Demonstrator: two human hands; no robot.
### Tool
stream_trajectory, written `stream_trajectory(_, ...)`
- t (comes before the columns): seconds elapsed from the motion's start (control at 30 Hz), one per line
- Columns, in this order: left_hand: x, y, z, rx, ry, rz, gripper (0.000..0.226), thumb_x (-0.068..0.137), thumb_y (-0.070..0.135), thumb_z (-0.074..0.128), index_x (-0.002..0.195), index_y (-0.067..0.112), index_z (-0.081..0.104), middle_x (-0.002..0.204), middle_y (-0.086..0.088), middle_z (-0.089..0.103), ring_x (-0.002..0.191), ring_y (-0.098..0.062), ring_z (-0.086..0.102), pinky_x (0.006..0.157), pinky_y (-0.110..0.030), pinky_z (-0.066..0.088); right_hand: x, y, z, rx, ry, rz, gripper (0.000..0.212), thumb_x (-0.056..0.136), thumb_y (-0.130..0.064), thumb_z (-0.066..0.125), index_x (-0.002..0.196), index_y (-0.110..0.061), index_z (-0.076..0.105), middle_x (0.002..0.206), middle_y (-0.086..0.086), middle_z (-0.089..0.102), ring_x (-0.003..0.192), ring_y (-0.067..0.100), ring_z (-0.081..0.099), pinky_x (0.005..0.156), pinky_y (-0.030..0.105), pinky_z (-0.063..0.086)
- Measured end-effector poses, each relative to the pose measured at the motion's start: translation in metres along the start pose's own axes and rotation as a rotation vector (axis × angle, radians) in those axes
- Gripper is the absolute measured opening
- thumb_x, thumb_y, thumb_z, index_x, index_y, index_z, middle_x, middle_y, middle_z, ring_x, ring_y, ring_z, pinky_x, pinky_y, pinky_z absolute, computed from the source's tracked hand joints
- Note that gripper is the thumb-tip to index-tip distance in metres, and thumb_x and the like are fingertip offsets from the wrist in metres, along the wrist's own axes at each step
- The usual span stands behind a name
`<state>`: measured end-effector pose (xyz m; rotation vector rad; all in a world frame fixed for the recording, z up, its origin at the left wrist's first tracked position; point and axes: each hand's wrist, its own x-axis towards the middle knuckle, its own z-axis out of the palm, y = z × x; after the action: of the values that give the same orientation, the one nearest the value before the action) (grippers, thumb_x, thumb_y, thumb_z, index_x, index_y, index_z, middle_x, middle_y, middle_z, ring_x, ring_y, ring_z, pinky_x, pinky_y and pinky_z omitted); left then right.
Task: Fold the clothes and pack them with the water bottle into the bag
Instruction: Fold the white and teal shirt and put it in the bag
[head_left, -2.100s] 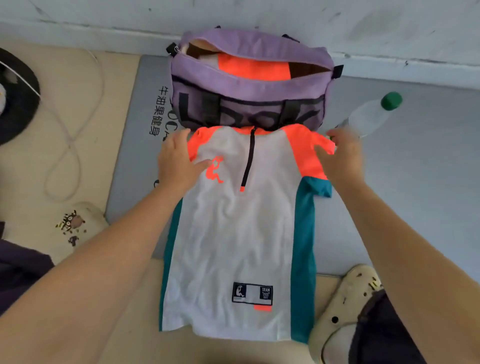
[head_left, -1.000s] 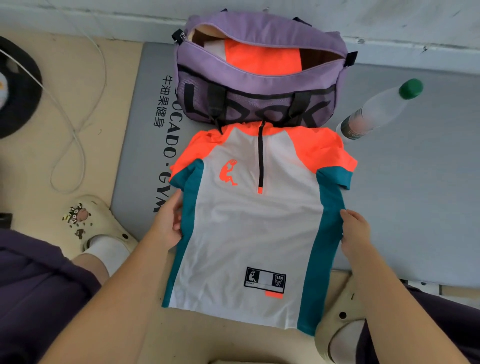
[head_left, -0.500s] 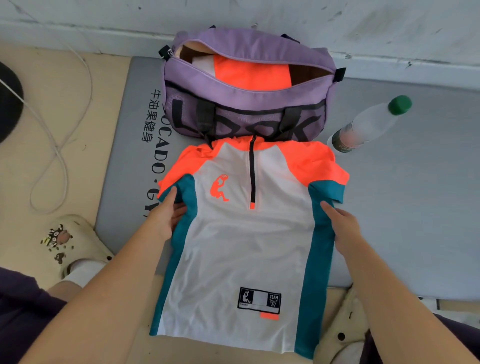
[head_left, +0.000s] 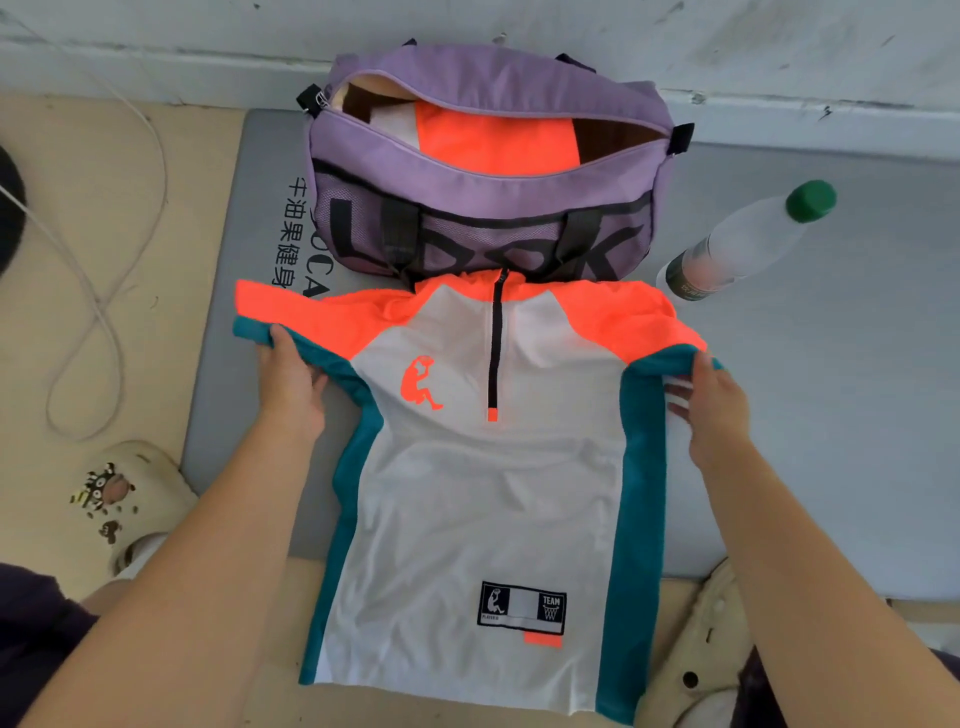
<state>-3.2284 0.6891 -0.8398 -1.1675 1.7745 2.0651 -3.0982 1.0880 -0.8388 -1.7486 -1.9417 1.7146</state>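
Note:
A white jersey (head_left: 483, 499) with orange shoulders and teal side panels lies face up on the grey mat (head_left: 831, 415). My left hand (head_left: 291, 384) pinches the teal edge of its left sleeve. My right hand (head_left: 711, 405) grips the teal hem of its right sleeve. Just beyond the collar stands the purple bag (head_left: 483, 223), unzipped, with an orange and white garment (head_left: 493, 140) inside. A clear water bottle (head_left: 748, 244) with a green cap lies on the mat to the right of the bag.
A white wall (head_left: 519, 31) runs behind the bag. A white cable (head_left: 98, 291) loops over the beige floor at left. My beige clogs sit at the lower left (head_left: 124, 499) and lower right (head_left: 696, 649).
Both hands have slid up from the jersey's sides to the sleeves and taken hold of them. The left sleeve is now pulled out flat to the left.

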Motion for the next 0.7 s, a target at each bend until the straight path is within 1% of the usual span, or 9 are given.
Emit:
stream_trajectory(0.07,-0.005,-0.002,-0.005,0.017,-0.057,-0.009,0.037,0.105,0.044,0.034,0.141,0.037,0.035,0.133,0.004,0.059,0.109,-0.011,0.062,0.088,-0.032,0.047,-0.001,-0.003,-0.003,0.06,-0.046,-0.073,0.032,0.1,-0.041,0.038,0.118,-0.021,0.054,0.113,0.004,0.066,0.09,0.019,0.068,0.077,0.034,0.052)
stream_trajectory(0.13,-0.011,-0.014,-0.008,0.18,-0.055,-0.052,0.026,0.104,0.035,0.041,0.127,0.026,0.049,0.129,-0.003,0.062,0.091,-0.008,0.064,0.077,-0.026,0.047,0.0,0.001,-0.002,0.029,-0.116,-0.056,0.037,0.1,-0.042,0.043,0.127,-0.018,0.049,0.11,0.005,0.065,0.088,0.018,0.066,0.079,0.038,0.052)
stream_trajectory(0.2,-0.012,-0.025,-0.012,0.304,0.008,-0.127,0.017,0.1,0.025,0.048,0.11,0.014,0.057,0.121,-0.013,0.065,0.078,-0.011,0.063,0.068,-0.022,0.047,0.001,0.009,0.001,-0.111,-0.132,0.01,0.048,0.096,-0.043,0.052,0.121,-0.001,0.055,0.099,0.012,0.062,0.084,0.022,0.059,0.082,0.043,0.052)
stream_trajectory(0.23,-0.012,-0.028,-0.013,0.338,0.024,-0.17,0.018,0.099,0.024,0.05,0.107,0.01,0.058,0.116,-0.014,0.067,0.076,-0.012,0.063,0.066,-0.023,0.048,0.0,0.014,0.002,-0.187,-0.123,0.031,0.053,0.094,-0.044,0.057,0.115,0.005,0.057,0.091,0.012,0.058,0.08,0.023,0.054,0.081,0.043,0.052)
stream_trajectory(0.33,-0.01,-0.029,-0.012,0.456,-0.03,-0.235,0.025,0.098,0.031,0.054,0.105,0.008,0.061,0.097,-0.008,0.069,0.074,-0.017,0.065,0.068,-0.03,0.053,0.0,0.021,0.006,-0.265,-0.101,0.01,0.054,0.089,-0.04,0.064,0.103,0.013,0.057,0.071,0.007,0.049,0.065,0.02,0.046,0.066,0.035,0.043)
stream_trajectory(0.4,-0.01,-0.028,-0.009,0.483,-0.068,-0.26,0.024,0.096,0.031,0.058,0.102,0.008,0.062,0.092,-0.008,0.069,0.075,-0.02,0.066,0.069,-0.033,0.055,-0.002,0.019,0.01,-0.257,-0.096,-0.014,0.044,0.089,-0.033,0.064,0.091,0.011,0.059,0.066,0.006,0.049,0.059,0.019,0.044,0.061,0.031,0.039)
stream_trajectory(0.5,-0.008,-0.027,-0.005,0.479,-0.081,-0.254,0.012,0.095,0.024,0.061,0.093,0.012,0.062,0.093,-0.009,0.066,0.075,-0.02,0.063,0.069,-0.033,0.054,0.002,0.014,0.011,-0.28,-0.043,-0.063,0.033,0.09,-0.029,0.057,0.064,-0.009,0.049,0.064,0.007,0.043,0.064,0.023,0.038,0.061,0.033,0.032)
stream_trajectory(0.6,-0.007,-0.026,-0.006,0.274,-0.039,-0.154,0.012,0.098,0.02,0.057,0.086,0.019,0.058,0.087,-0.003,0.062,0.077,-0.02,0.061,0.063,-0.027,0.051,0.012,0.012,0.003,-0.306,0.092,-0.122,0.038,0.096,-0.026,0.046,0.061,-0.013,0.036,0.06,0.001,0.035,0.069,0.023,0.035,0.063,0.035,0.029)
stream_trajectory(0.7,-0.006,-0.026,-0.011,0.157,-0.04,-0.071,0.013,0.101,0.026,0.052,0.089,0.023,0.054,0.089,0.0,0.061,0.084,-0.017,0.058,0.069,-0.029,0.047,0.017,0.013,-0.003,-0.293,0.173,-0.125,0.039,0.1,-0.029,0.038,0.063,-0.016,0.034,0.064,-0.001,0.037,0.073,0.022,0.039,0.065,0.035,0.032)
